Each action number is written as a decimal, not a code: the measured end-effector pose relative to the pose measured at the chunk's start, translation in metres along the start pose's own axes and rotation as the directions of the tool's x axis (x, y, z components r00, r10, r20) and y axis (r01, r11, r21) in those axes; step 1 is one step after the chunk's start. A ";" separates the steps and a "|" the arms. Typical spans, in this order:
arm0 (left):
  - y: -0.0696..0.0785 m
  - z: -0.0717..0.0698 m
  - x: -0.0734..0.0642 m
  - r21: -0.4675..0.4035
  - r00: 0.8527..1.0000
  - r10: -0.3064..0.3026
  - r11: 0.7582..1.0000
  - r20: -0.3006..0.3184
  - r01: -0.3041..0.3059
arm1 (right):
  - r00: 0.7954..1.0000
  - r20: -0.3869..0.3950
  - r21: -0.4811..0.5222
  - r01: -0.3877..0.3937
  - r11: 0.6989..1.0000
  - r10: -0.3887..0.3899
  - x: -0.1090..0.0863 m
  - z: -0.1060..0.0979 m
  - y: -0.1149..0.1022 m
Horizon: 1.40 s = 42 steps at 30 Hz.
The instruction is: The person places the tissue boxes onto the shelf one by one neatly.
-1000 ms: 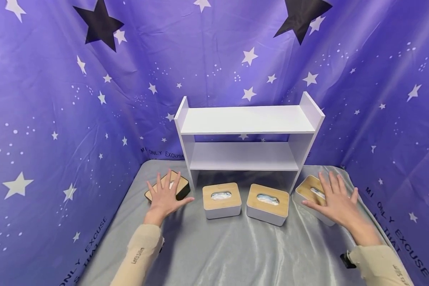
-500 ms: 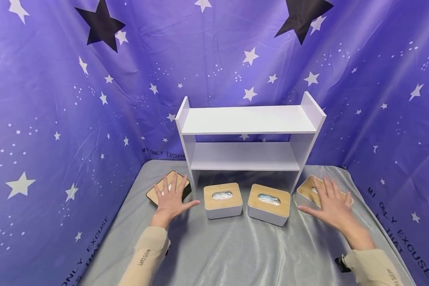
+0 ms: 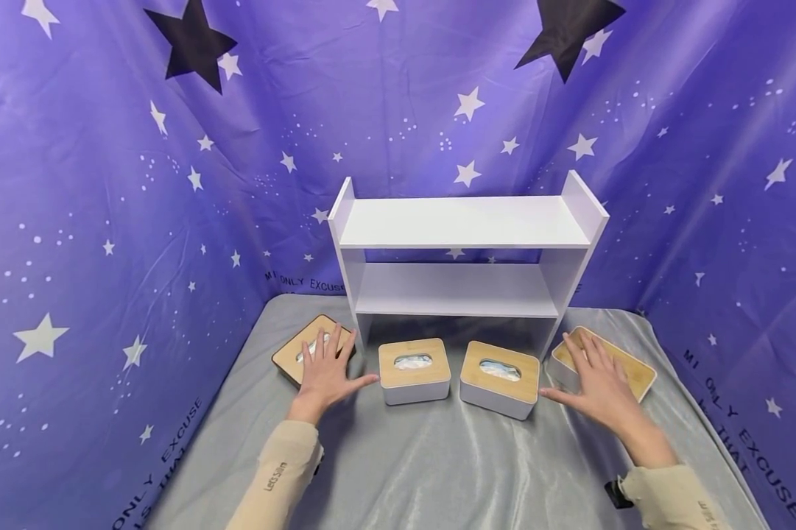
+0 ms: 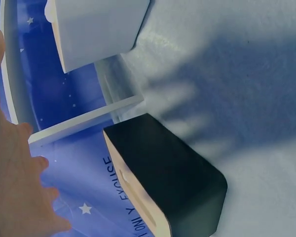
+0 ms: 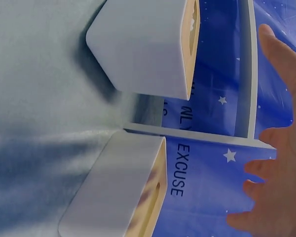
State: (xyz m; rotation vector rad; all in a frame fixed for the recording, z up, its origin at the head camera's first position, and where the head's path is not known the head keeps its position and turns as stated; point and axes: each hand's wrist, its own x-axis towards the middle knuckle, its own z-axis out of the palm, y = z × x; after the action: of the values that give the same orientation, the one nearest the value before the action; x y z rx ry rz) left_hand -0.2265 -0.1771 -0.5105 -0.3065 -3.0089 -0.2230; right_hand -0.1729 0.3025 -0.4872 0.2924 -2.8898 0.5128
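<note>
My left hand (image 3: 325, 377) hovers with spread fingers over a black tissue box (image 3: 290, 359) with a light wood lid, overlapping it in the head view. The left wrist view shows a gap between those fingers and the black box's dark side. Over at the right, my right hand (image 3: 603, 391) is likewise spread above a white tissue box (image 3: 636, 369) with a wood lid, covering its slot. A gap also shows there in the right wrist view. Between the hands stand two more white tissue boxes, one left of centre (image 3: 414, 374) and one right of centre (image 3: 499, 377). Neither hand holds anything.
Behind the boxes stands a white two-tier shelf (image 3: 460, 222) with raised side panels. Grey cloth (image 3: 431, 464) covers the table. Purple star-printed curtains (image 3: 398, 96) close off the back and both sides.
Both hands have drifted inward, the left one rightward and the right one leftward, still spread. More of the two outer box lids shows. The boxes and shelf keep their places.
</note>
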 end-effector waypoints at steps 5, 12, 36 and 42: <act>0.005 0.003 0.003 -0.011 1.000 0.024 1.000 0.011 -0.024 | 0.999 -0.018 0.028 0.028 0.999 -0.028 0.004 0.003 -0.003; 0.014 0.009 0.008 -0.038 0.999 0.044 0.998 0.025 -0.043 | 1.000 0.012 0.038 0.016 0.999 -0.016 0.010 0.008 -0.014; 0.027 0.033 0.000 -0.420 1.000 -0.017 0.907 -0.015 0.009 | 0.996 -0.073 0.377 0.082 0.923 -0.058 0.042 0.078 -0.096; 0.031 0.044 -0.001 -0.442 0.999 -0.034 0.897 -0.017 0.023 | 0.995 -0.095 0.511 0.070 0.857 -0.024 0.045 0.097 -0.110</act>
State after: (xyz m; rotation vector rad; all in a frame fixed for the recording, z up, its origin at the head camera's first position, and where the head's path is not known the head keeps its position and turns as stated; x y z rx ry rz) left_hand -0.2228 -0.1402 -0.5500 -0.2912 -2.9050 -0.9135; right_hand -0.2066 0.1598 -0.5319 0.4024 -2.6014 1.2575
